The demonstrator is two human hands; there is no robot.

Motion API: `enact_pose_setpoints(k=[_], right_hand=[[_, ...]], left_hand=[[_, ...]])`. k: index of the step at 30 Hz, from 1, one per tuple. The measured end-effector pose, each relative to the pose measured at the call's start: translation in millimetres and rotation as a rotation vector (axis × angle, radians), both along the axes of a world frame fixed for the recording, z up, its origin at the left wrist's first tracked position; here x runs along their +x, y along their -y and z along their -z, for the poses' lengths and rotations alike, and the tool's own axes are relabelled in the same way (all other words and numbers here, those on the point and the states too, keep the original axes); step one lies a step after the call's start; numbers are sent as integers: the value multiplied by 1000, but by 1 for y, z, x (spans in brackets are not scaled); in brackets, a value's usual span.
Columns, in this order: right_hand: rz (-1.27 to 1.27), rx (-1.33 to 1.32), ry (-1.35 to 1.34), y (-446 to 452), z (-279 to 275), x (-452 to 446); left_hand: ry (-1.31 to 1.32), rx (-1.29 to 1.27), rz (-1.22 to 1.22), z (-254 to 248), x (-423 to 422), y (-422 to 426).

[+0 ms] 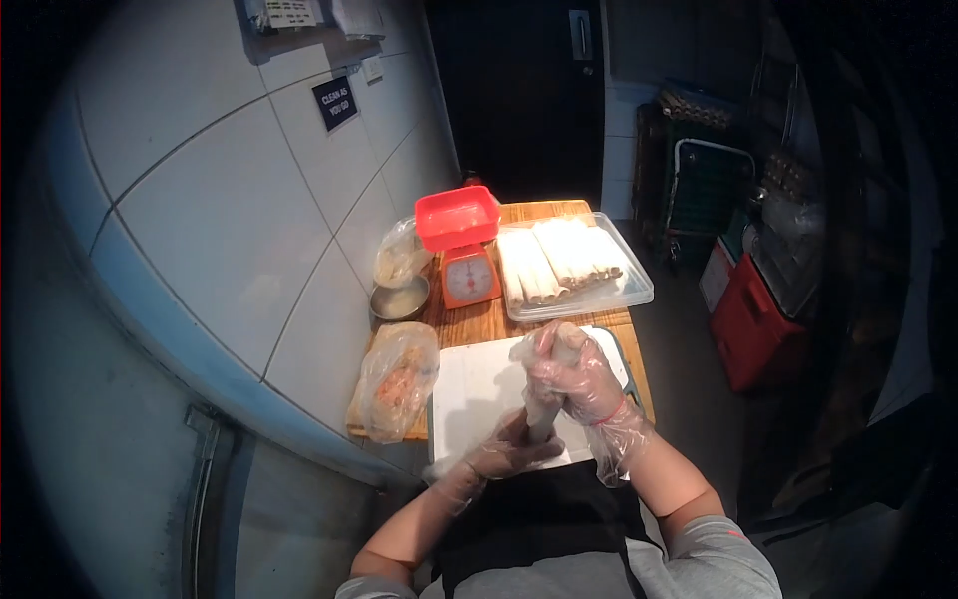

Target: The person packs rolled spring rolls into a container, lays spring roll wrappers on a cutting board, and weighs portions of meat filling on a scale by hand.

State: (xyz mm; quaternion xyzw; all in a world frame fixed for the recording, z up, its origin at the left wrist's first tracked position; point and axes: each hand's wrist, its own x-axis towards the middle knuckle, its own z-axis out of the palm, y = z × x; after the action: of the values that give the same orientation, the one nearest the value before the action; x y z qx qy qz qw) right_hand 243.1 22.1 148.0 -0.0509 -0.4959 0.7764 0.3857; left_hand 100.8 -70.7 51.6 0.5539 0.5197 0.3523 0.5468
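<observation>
Both my hands wear clear plastic gloves and hold a pale, long spring roll [545,413] tilted over a white cutting board [469,384]. My right hand [584,379] is closed around its upper end. Lower down, the fingers of my left hand [509,451] wrap its other end. Beyond the board, a clear plastic tray [631,292] bears several similar white spring rolls [564,255], lying side by side. Left of the board rests a clear bag [399,374] with an orange-pink filling inside.
An orange kitchen scale [469,276] with a red pan [457,216] stands at the back of the wooden table [479,324]. Beside it are a metal bowl [401,300] and another plastic bag [397,258]. A tiled wall [220,220] borders the left; a red crate [753,329] sits right.
</observation>
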Motion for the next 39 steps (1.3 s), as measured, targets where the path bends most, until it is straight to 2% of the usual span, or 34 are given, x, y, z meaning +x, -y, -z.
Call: enact_pose_setpoints(k=[2, 4, 6, 7, 10, 12, 13, 15, 16, 19, 21, 22, 23, 27, 33, 39], right_hand=[[-22, -143, -113, -20, 10, 6], [68, -157, -208, -42, 16, 11], [83, -354, -304, -62, 33, 18], [220, -325, -260, -73, 45, 23], [579, -288, -130, -93, 83, 49], [581, -142, 4, -102, 117, 80], [605, 102, 220, -94, 124, 91], [604, 592, 658, -78, 127, 115], [599, 674, 700, -68, 126, 116], [586, 924, 816, -46, 125, 102], [700, 983, 893, -41, 132, 85], [755, 1017, 929, -40, 133, 77], [731, 979, 957, -40, 130, 71], [868, 889, 778, -42, 142, 48], [877, 1002, 827, -42, 145, 45], [728, 838, 861, -43, 143, 47]], left_hand=[[81, 198, -70, 2, 0, -4], [174, -73, -10, -15, -24, -3], [-110, -131, 51, -41, -47, -13], [-217, -180, 53, -63, -51, -15], [-751, -110, 23, -68, -65, -27], [-969, 291, -85, -41, -71, -24], [-1064, 506, -132, -28, -75, -23], [-996, 623, -142, -4, -65, -23], [-954, 683, -154, -3, -49, -25], [-1079, 764, -56, 9, -7, -30], [-1125, 813, -50, 17, 7, -39], [-1048, 797, -73, 18, 10, -48], [-973, 780, -97, 18, 12, -57], [-755, 765, -167, 34, 12, -80], [-761, 776, -226, 42, 14, -80], [-784, 767, -227, 38, 16, -79]])
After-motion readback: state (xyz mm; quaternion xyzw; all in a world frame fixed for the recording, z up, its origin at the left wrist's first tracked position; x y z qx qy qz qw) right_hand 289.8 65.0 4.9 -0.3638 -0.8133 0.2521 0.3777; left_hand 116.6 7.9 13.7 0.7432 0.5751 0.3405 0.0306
